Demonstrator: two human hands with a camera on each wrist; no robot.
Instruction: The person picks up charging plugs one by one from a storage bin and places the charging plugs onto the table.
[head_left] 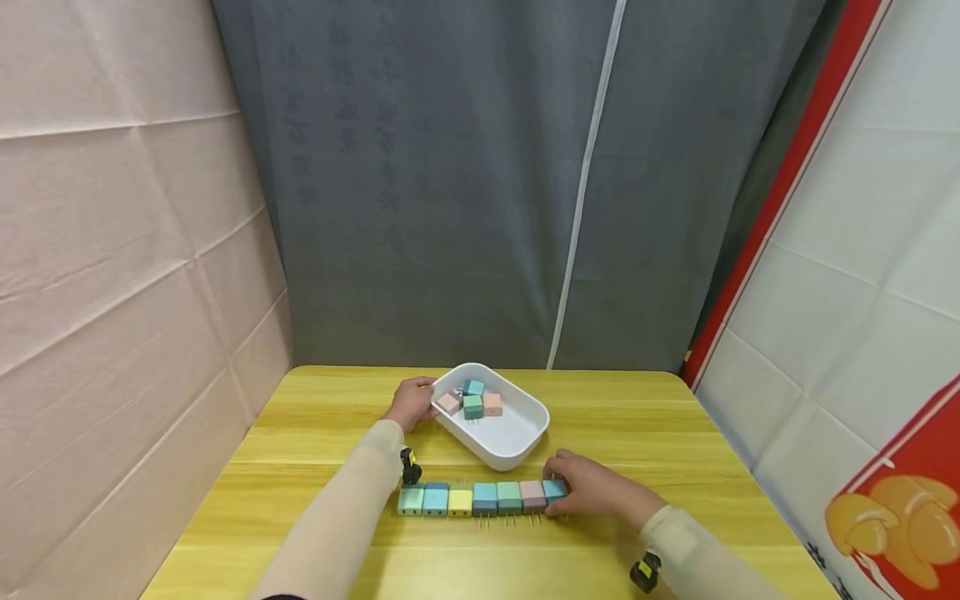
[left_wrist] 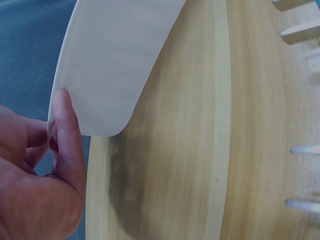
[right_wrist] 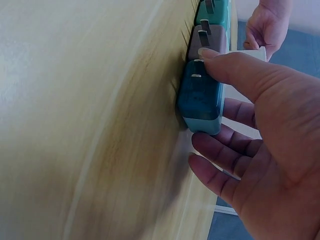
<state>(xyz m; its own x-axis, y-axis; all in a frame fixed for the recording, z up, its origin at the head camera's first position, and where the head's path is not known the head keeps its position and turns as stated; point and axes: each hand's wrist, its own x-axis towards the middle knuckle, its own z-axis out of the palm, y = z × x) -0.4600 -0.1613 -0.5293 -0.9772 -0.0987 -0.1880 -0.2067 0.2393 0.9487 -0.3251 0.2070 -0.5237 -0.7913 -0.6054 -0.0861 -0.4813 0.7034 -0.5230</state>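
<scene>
At the right end of a row of seven plug adapters, the last blue adapter [head_left: 555,489] is gripped by the right hand [head_left: 592,485], thumb laid over the prong side and fingers bent round the back and end, the hand only partly closed. Just beside it a mauve adapter [head_left: 533,496] is seen, then a green adapter [head_left: 509,497] and a mid-row blue adapter [head_left: 485,498], and on all four the flat metal prongs are turned towards the person. Further left, dark holes are shown on the front of the yellow adapter [head_left: 461,502], the light-blue adapter [head_left: 435,501] and the mint adapter [head_left: 411,500].

Beyond the row, the rim of a white tub [head_left: 517,429] is pinched at its left side by the left hand [head_left: 412,402], thumb and fingers closed on the wall. Inside, four more are bunched towards the far end: a small blue adapter [head_left: 474,387], a dark-green adapter [head_left: 472,407] and two pink adapters [head_left: 492,405]. The row is supported by a wooden table [head_left: 600,417], backed by a grey curtain [head_left: 450,208].
</scene>
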